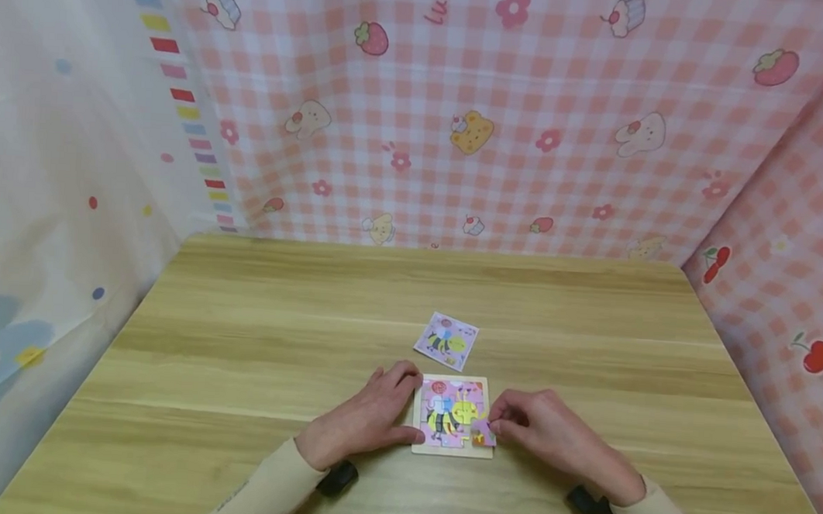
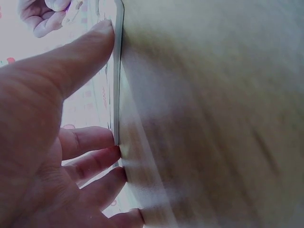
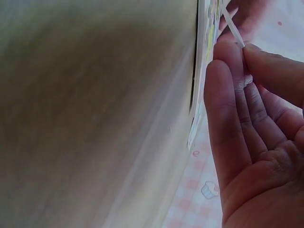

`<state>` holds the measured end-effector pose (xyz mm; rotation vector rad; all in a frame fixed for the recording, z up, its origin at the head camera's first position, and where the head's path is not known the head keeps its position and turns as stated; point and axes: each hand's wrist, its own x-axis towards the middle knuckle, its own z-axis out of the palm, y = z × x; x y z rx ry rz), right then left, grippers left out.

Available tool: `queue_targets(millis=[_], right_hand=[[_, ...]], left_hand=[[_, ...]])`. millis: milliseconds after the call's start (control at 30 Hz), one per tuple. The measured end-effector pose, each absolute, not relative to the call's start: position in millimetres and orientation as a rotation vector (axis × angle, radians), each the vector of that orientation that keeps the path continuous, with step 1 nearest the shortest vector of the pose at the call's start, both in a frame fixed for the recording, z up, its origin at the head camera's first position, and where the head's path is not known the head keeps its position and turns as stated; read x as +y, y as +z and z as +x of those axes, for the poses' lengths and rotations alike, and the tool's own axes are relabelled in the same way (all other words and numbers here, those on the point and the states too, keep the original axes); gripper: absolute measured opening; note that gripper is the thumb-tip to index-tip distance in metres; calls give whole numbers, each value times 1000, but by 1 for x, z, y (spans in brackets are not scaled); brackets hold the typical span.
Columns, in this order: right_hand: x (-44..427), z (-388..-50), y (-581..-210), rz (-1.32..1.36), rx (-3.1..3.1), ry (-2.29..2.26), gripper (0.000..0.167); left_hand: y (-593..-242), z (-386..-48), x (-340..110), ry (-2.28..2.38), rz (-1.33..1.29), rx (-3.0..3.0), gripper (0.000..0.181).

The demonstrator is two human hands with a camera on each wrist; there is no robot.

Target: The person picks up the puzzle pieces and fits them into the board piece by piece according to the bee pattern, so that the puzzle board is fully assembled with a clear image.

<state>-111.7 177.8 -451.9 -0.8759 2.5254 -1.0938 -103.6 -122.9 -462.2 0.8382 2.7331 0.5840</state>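
A square wooden jigsaw puzzle tray (image 1: 453, 452) lies on the table, filled with pieces that form a bee picture on pink. My left hand (image 1: 371, 414) rests along its left side, thumb on the lower left corner and fingertips by the upper left. In the left wrist view the thumb (image 2: 88, 54) lies on the tray's edge. My right hand (image 1: 549, 431) pinches a pink puzzle piece (image 1: 482, 434) between thumb and index finger over the tray's lower right corner. Seen from the right wrist, that puzzle piece (image 3: 232, 26) is tilted, edge-on.
A square picture card (image 1: 447, 341) with the same bee lies just behind the tray. The wood-grain table (image 1: 277, 296) meets a pink checked cloth (image 1: 421, 79) at the back, with more patterned cloth on both sides.
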Motion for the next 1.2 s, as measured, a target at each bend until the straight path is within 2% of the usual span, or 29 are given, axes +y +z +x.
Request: queue_targets(millis=[967, 1100, 1200], right_hand=[[159, -109, -448, -656, 2586, -905, 9], [164, -109, -447, -769, 2623, -891, 5], [173, -108, -448, -1026, 2668, -832, 6]], left_hand=[[-462, -104, -120, 589, 818, 2732, 78], [-462, -104, -120, 580, 812, 2733, 78], [-462, -104, -121, 577, 807, 2733, 79]])
